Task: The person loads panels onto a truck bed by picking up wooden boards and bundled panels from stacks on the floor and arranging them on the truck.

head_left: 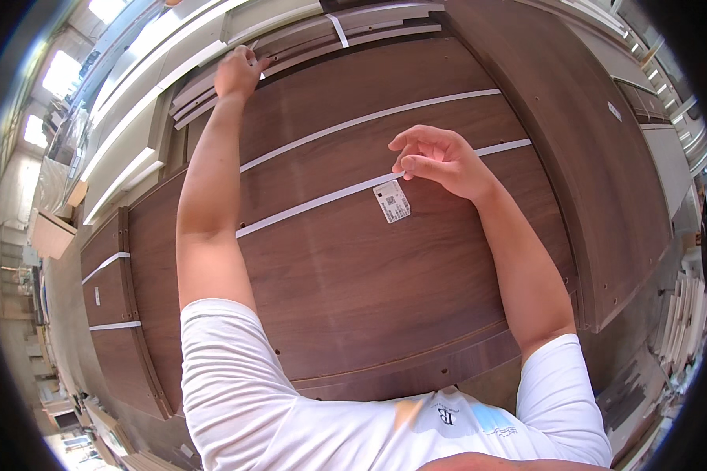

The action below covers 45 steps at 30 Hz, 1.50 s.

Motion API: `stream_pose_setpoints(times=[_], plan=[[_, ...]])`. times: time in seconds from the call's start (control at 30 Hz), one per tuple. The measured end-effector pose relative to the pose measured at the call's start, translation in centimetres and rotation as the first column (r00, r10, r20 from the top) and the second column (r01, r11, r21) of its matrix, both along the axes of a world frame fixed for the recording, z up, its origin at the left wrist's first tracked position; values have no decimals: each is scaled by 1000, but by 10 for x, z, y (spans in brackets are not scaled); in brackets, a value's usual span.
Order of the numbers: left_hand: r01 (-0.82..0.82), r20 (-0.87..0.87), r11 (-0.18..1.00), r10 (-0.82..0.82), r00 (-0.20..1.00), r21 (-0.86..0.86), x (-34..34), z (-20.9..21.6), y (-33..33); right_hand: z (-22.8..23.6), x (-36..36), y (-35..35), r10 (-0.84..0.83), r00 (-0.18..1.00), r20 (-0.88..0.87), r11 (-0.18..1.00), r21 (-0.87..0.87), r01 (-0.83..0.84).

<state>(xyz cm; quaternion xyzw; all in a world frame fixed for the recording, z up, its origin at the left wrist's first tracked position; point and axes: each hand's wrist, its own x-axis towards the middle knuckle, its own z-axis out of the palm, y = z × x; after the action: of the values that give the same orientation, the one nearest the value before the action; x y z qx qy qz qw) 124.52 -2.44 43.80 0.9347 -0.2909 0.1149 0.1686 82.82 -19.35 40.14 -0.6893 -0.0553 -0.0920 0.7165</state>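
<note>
Wide dark brown wood-grain panels (322,259) lie in front of me, with white straps (314,206) running across them. My left hand (239,72) reaches to the far left, over a stack of narrow brown strips (306,51). Its fingers are closed, with a small pale tip showing above them; what they hold is unclear. Over the middle right of the panels is my right hand (440,161), its fingers loosely curled with a gap between thumb and forefinger. One strap passes behind that hand, and I cannot tell whether the fingertips touch it. A white printed label (392,202) sits just below the hand.
A long brown panel stack (562,133) rises along the right. Strapped brown boards (106,294) stand at the left end. Pale boards (145,94) are stacked at the far left, near a cardboard box (53,234). More pale pieces (686,318) lie at the right edge.
</note>
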Motion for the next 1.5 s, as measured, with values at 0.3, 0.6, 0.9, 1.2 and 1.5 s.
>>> stream_pose_setpoints(times=[0.3,0.6,0.9,1.2,1.5], plan=[[36,166,940,-97,981,339,-17,-6,-47,3,-2,-4,2,1000,-22,996,91,0],[97,347,947,-207,915,307,-26,-18,-13,9,-3,1,-27,999,-34,997,-78,25],[165,177,812,-312,934,560,0,16,-19,6,-7,7,-27,1000,5,987,-157,27],[62,212,827,-216,953,559,14,2,-43,6,-11,14,-16,1000,24,949,-313,23],[-96,379,922,-59,923,376,10,-34,-42,4,-5,19,-26,999,27,971,-238,31]])
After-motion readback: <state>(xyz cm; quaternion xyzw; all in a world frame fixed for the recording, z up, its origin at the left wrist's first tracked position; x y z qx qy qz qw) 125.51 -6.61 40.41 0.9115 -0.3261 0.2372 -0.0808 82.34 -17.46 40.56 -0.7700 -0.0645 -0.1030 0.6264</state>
